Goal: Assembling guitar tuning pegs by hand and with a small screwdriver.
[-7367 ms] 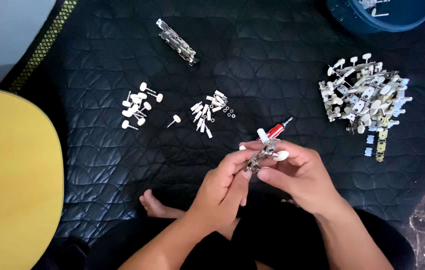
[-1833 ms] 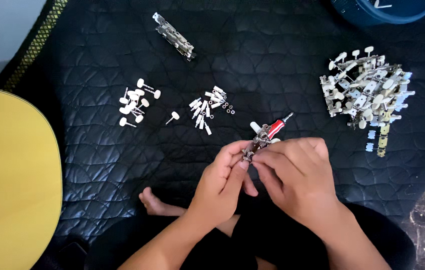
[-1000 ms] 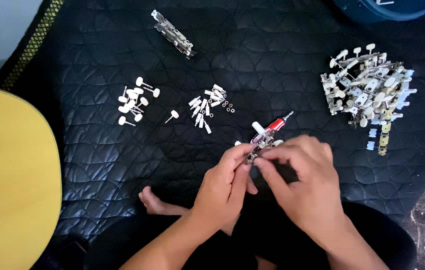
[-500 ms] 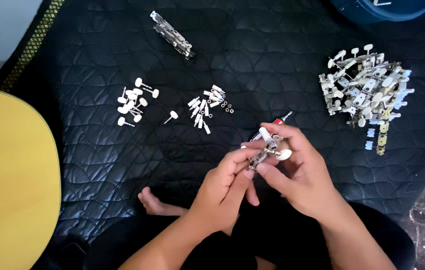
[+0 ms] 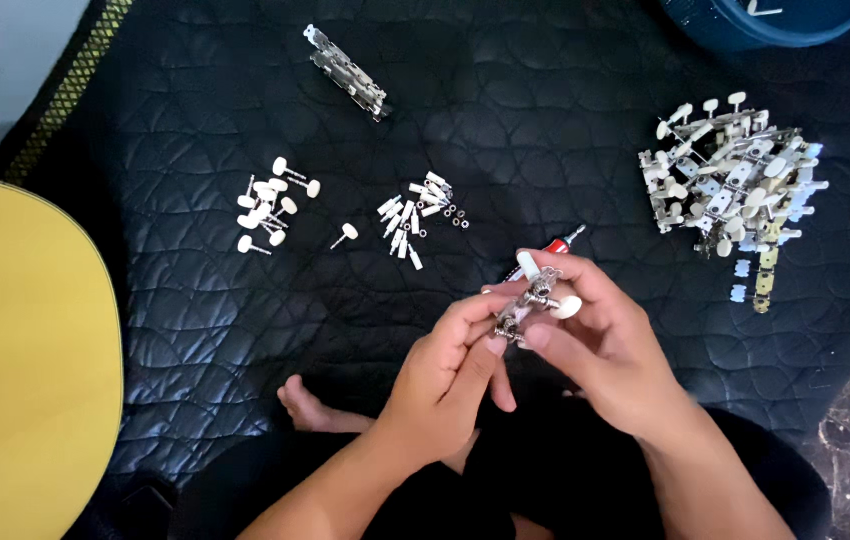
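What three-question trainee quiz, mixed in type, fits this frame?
1. True or false: both hands grip one small metal tuner assembly.
2. Where is the big heap of assembled tuners: A) upper right of the black mat, B) beside the yellow surface, C) under the hands?
3. What lies on the mat just behind the right hand?

Key: 1 true. 2 A. 3 A red-handled screwdriver. The left hand pinches the assembly from below.
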